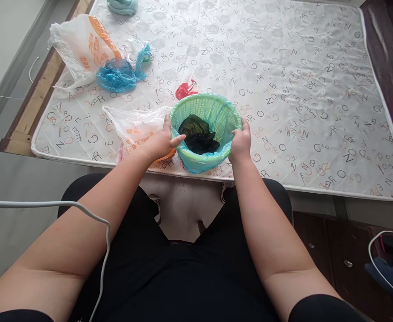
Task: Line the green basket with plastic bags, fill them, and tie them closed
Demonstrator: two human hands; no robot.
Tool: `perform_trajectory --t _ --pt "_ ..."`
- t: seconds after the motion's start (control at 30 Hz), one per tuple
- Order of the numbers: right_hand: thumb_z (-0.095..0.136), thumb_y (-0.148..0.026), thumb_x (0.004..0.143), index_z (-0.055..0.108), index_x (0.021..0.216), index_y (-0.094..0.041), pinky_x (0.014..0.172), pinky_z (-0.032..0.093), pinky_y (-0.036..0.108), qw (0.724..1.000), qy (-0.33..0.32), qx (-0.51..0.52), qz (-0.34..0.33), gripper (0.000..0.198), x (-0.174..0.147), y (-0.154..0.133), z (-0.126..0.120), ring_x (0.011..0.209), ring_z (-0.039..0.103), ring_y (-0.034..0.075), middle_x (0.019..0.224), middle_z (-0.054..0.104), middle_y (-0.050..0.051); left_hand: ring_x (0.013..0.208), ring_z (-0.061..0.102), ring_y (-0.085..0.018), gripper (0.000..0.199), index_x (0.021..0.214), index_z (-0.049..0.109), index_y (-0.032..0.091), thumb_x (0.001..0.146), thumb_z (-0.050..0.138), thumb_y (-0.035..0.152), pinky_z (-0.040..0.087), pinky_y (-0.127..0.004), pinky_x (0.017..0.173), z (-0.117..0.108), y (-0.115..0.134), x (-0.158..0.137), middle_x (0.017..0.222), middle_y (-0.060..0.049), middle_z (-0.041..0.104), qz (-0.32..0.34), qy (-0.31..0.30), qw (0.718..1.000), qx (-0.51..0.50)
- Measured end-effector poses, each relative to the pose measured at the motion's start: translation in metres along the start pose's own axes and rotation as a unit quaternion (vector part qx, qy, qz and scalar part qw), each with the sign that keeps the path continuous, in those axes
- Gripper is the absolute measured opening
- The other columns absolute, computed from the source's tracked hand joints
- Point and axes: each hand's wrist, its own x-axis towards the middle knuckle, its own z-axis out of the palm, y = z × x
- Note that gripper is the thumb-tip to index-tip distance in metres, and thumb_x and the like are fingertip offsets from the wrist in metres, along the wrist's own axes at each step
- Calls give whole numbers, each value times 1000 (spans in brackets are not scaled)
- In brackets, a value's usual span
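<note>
A green plastic basket (206, 99), lined with a thin blue-green plastic bag (199, 166), stands at the front edge of the mattress. Inside it lies a crumpled black plastic bag (196, 132). My left hand (163, 139) grips the basket's left rim, its thumb over the edge. On the opposite side, my right hand (241, 141) holds the right rim with the thumb on top. The fingers behind the basket wall are partly hidden. A white and orange plastic bag (139, 129) lies under my left hand, and a small red plastic bag (185, 90) sits just behind the basket.
The lettered mattress (293, 98) rests on a wooden frame (37, 100). Toward the back left are another white and orange bag (85, 44), a blue plastic bag (117, 76) and a pale teal item (122, 5). A white cable (106, 237) hangs across my left arm.
</note>
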Motion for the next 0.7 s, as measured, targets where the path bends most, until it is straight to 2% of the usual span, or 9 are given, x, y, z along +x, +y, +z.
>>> perform_trajectory --t 0.2,0.5,0.6,0.7 --pt "47 -40 94 46 154 -31 99 58 45 1000 -7 -4 -16 61 -1 1 0 116 64 23 135 61 7 141 57 -35 112 172 -16 13 99 56 59 42 -43 116 -2 5 -4 156 -21 58 -9 -7 1000 5" --pt "45 -37 95 46 154 -29 100 58 46 1000 7 -29 1 59 -5 -6 2 113 65 22 132 64 8 140 59 -37 109 173 -7 10 99 58 58 43 -44 113 -7 6 -4 150 -26 62 -4 -8 1000 16" --pt "47 -40 96 43 153 -28 104 56 49 999 11 -34 -4 58 -10 -8 1 124 63 23 142 60 10 139 59 -36 110 173 -8 10 99 57 60 43 -43 113 -6 4 -3 151 -26 60 1 -10 1000 21" --pt "50 -48 98 41 154 -27 113 51 53 996 52 -73 -15 61 -36 -19 -9 144 52 26 159 46 14 140 59 -36 107 172 -13 9 102 52 57 43 -43 113 -5 4 -4 154 -25 59 22 -13 1000 16"
